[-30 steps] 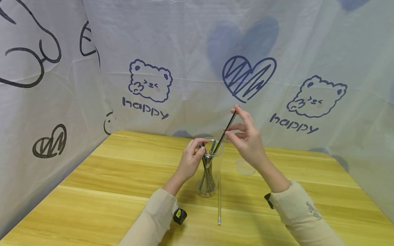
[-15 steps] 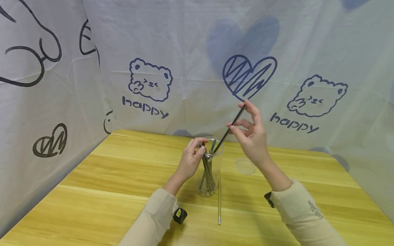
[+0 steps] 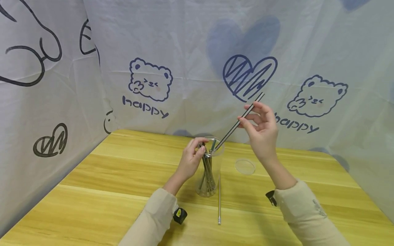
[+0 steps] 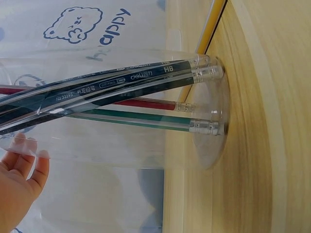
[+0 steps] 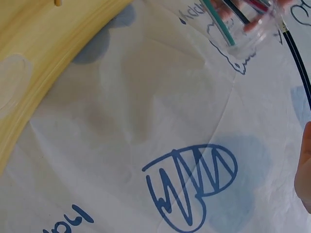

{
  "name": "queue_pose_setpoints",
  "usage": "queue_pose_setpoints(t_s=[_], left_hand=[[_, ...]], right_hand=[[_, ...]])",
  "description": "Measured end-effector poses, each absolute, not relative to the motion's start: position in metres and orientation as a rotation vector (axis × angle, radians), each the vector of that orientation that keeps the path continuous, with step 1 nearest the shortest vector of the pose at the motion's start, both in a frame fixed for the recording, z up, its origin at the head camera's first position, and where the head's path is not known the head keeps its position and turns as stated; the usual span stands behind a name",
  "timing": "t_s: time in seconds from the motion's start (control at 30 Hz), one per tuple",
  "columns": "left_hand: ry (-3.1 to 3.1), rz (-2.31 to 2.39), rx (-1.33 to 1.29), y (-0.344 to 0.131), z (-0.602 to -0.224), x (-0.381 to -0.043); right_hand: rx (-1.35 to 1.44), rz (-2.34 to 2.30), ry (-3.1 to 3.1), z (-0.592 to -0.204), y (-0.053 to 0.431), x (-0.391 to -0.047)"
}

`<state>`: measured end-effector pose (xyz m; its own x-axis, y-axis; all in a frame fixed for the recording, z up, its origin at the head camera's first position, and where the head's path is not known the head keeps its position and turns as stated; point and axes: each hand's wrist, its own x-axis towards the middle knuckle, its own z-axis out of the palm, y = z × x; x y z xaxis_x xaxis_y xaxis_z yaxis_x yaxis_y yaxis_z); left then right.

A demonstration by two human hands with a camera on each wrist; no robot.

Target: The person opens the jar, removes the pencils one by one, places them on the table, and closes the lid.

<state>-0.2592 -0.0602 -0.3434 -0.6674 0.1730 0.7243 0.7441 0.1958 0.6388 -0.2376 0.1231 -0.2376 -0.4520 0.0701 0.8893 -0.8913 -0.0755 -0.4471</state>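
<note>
My left hand (image 3: 190, 159) grips the rim of a tall clear plastic cup (image 3: 217, 167) that stands upright on the table. Inside the cup lean several pencils (image 4: 141, 75), dark, green and red, their metal-ferrule ends down at the base. Between thumb and fingertips, my right hand (image 3: 264, 135) pinches a dark pencil with silver stripes (image 3: 230, 133), slanting up to the right. Its lower end, with a metal ferrule, overlaps the cup's mouth; in the right wrist view this pencil (image 5: 296, 60) runs from the cup toward the fingers.
A single pencil (image 3: 219, 201) lies on the wooden table (image 3: 123, 205) just right of the cup, ferrule toward me. Farther right rests a clear round lid (image 3: 245, 166). A white cloth (image 3: 191, 68) with drawn hearts and bears hangs behind the table.
My right hand has moved up and to the right, drawing the dark pencil further out so its lower end is at the cup's mouth. The left hand stays at the rim.
</note>
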Motion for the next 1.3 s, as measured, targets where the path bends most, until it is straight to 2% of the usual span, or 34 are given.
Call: queue_pose_setpoints(t_s=[0.3, 1.03, 1.3], left_hand=[[-1.986, -1.482, -0.834, -0.060, -0.344, -0.260], [-1.996, -1.513, -0.823, -0.059, -0.342, -0.258], [-1.992, -1.532, -0.819, -0.058, -0.318, -0.232]], right_hand=[[0.840, 1.695, -1.385, -0.231, 0.133, -0.236], [0.795, 1.655, -1.637, -0.257, 0.143, -0.235], [0.780, 1.665, -1.678, -0.269, 0.142, -0.237]])
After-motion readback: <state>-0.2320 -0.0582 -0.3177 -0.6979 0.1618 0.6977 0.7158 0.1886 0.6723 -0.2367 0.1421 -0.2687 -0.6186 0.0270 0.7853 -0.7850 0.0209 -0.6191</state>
